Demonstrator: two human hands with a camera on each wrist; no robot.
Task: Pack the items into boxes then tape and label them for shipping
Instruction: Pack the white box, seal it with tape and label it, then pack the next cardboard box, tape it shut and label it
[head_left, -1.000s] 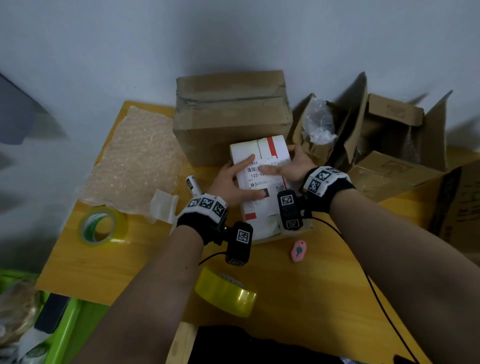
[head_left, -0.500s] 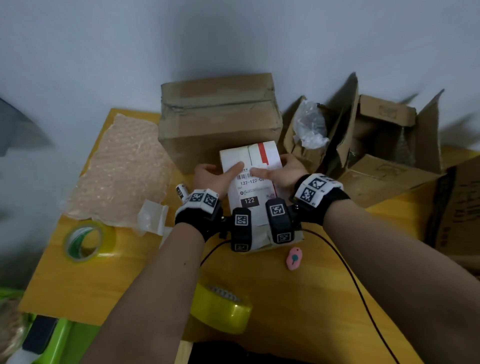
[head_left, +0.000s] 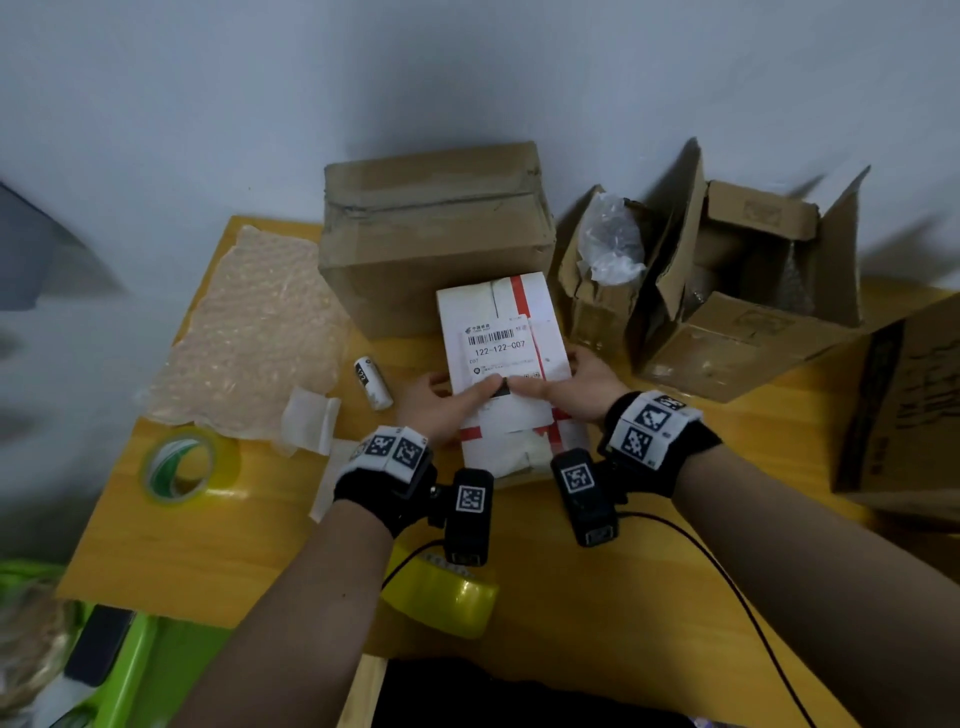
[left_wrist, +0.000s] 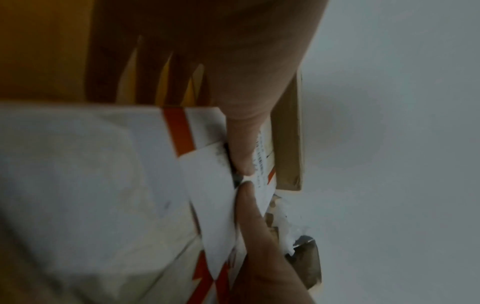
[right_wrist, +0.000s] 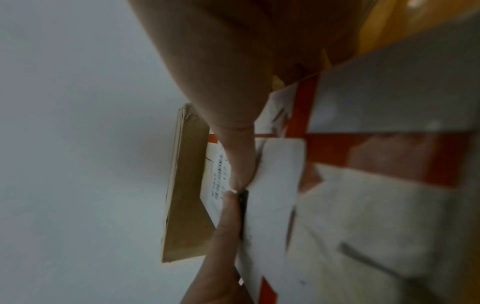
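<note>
Head view, left hand (head_left: 435, 402) and right hand (head_left: 584, 382), thumbs flat, pressing paper label (head_left: 501, 349) onto white box (head_left: 519, 441).

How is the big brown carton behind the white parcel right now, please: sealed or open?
Sealed. The brown carton has its top flaps down flat, with a strip of tape along the seam. The two smaller cartons beside it stand open.

Labelled box (head_left: 506, 374) sits before taped carton (head_left: 434, 234), marker (head_left: 373, 382) seemingly left.
</note>
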